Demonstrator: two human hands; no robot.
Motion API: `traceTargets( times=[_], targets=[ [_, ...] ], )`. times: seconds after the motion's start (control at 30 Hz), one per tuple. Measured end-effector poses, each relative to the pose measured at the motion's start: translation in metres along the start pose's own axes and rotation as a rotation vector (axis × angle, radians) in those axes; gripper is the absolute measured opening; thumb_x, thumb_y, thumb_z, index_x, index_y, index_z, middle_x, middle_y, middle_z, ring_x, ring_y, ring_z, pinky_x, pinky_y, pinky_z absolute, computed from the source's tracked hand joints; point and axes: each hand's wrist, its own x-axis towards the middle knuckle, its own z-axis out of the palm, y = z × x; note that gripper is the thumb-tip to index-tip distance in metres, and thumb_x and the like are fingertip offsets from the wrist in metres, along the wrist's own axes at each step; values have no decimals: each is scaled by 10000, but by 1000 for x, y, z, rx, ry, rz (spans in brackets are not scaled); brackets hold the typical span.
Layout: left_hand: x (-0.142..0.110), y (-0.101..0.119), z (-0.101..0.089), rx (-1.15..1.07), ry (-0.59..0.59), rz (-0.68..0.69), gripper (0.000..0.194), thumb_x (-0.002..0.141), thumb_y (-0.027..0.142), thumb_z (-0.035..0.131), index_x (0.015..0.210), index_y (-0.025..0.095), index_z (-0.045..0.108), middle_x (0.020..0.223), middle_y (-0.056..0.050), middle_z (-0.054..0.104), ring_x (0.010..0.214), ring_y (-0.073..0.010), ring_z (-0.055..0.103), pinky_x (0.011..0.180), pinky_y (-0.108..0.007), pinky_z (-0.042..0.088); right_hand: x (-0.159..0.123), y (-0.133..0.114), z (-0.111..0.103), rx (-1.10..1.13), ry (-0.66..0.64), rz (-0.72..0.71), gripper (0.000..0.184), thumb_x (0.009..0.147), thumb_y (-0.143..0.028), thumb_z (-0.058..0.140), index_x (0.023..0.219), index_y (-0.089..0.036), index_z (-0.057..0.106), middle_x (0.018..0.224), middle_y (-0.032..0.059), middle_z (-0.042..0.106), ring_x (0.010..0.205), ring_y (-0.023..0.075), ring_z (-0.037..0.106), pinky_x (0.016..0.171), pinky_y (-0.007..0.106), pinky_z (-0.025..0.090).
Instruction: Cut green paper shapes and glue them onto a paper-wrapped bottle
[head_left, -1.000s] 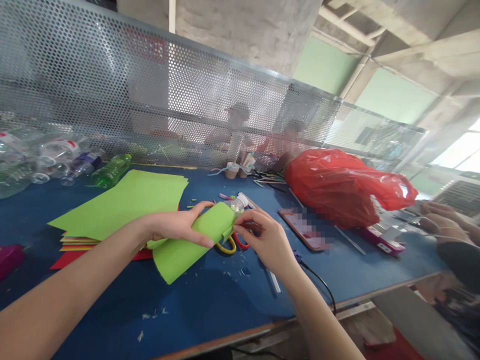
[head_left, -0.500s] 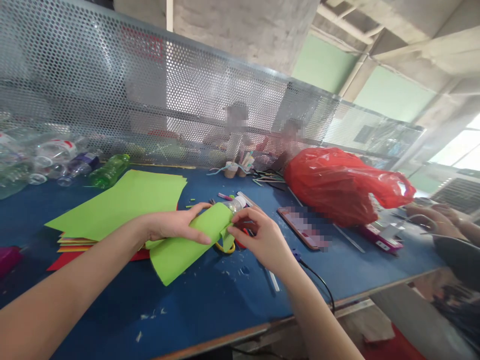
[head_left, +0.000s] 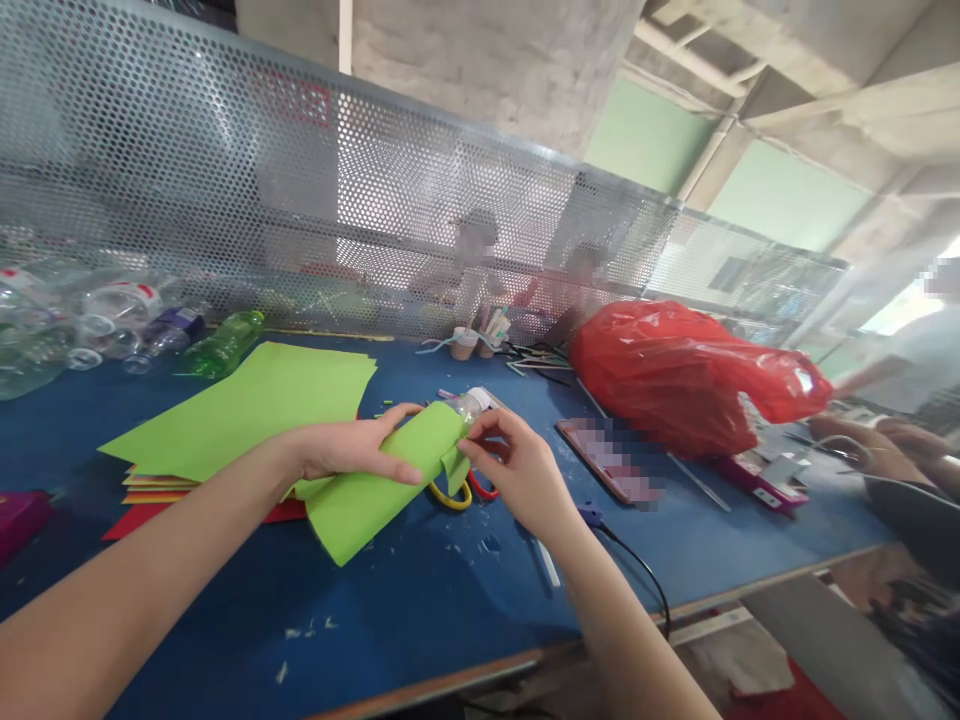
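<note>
A clear plastic bottle lies wrapped in a light green paper sheet just above the blue table. My left hand is closed round the wrapped bottle from the left, thumb on the near side. My right hand pinches the paper's corner by the bottle's neck. Scissors with yellow and red handles lie under my hands on the table.
A stack of green and coloured paper lies to the left, empty bottles behind it. A red plastic bag, a phone, a cable and cups of sticks are right. Another person's hands rest far right. A perforated metal screen backs the table.
My right hand's fingers have shifted slightly up along the paper edge near the bottle neck. The left hand keeps its grip. A person has come into view at far right.
</note>
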Motion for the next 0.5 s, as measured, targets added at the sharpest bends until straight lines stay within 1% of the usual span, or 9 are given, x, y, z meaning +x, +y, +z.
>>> traceTargets(
  times=[0.07, 0.13, 0.2, 0.23, 0.3, 0.37, 0.4, 0.43, 0.5],
  targets=[
    [1, -2, 0, -57, 43, 25, 994, 684, 382, 746, 1454, 327, 118, 1152, -104, 628, 857, -245, 664, 719, -347, 520, 1, 0, 2, -17, 33, -22, 99, 803, -262, 611, 821, -201, 535, 869, 18, 544, 777, 146, 576, 724, 283, 534],
    [4, -3, -1, -151, 120, 44, 921, 719, 416, 704, 1450, 322, 150, 1155, -106, 633, 852, -241, 664, 708, -343, 523, 1, -3, 4, -43, 122, -37, 112, 834, -298, 581, 856, -209, 517, 896, 28, 535, 817, 157, 573, 735, 286, 530],
    [9, -4, 0, -265, 205, 57, 830, 749, 435, 654, 1438, 302, 211, 1085, -94, 665, 799, -235, 667, 671, -338, 525, -3, -9, 6, -127, 190, -15, 151, 869, -351, 539, 838, -217, 478, 831, 19, 525, 754, 154, 557, 680, 277, 514],
    [11, -4, 1, -327, 226, 69, 765, 764, 434, 623, 1421, 262, 270, 1024, -92, 682, 774, -235, 665, 663, -338, 525, -6, -13, 7, -180, 186, 8, 174, 880, -375, 520, 831, -220, 458, 785, 8, 518, 703, 150, 545, 648, 275, 500],
    [16, -2, 5, -449, 241, 126, 629, 784, 398, 570, 1345, 170, 402, 928, -92, 696, 766, -235, 658, 688, -339, 526, -13, -21, 12, -263, 74, 57, 211, 875, -416, 526, 871, -224, 439, 752, -2, 530, 658, 154, 546, 624, 283, 480],
    [19, 1, 11, -536, 268, 237, 573, 775, 321, 590, 1301, 155, 433, 950, -86, 690, 829, -229, 654, 759, -341, 520, -20, -27, 20, -281, -53, 86, 313, 842, -451, 571, 998, -223, 424, 874, 34, 582, 752, 185, 595, 678, 313, 487],
    [20, 3, 14, -561, 303, 294, 628, 753, 271, 635, 1325, 193, 388, 999, -75, 680, 875, -224, 650, 794, -348, 515, -23, -28, 24, -282, -87, 105, 388, 819, -463, 598, 1053, -221, 404, 942, 56, 595, 801, 203, 609, 704, 330, 489],
    [20, 4, 17, -577, 342, 339, 741, 720, 219, 686, 1359, 249, 312, 1049, -61, 664, 918, -219, 644, 822, -359, 509, -25, -28, 27, -278, -102, 125, 453, 794, -462, 628, 1088, -220, 383, 994, 75, 598, 834, 217, 617, 720, 344, 491],
    [18, 7, 18, -595, 387, 366, 972, 665, 167, 759, 1394, 350, 143, 1112, -43, 631, 967, -211, 633, 855, -389, 501, -25, -26, 31, -254, -101, 170, 519, 753, -420, 673, 1114, -218, 359, 1035, 91, 599, 857, 229, 625, 729, 355, 495]
  ],
)
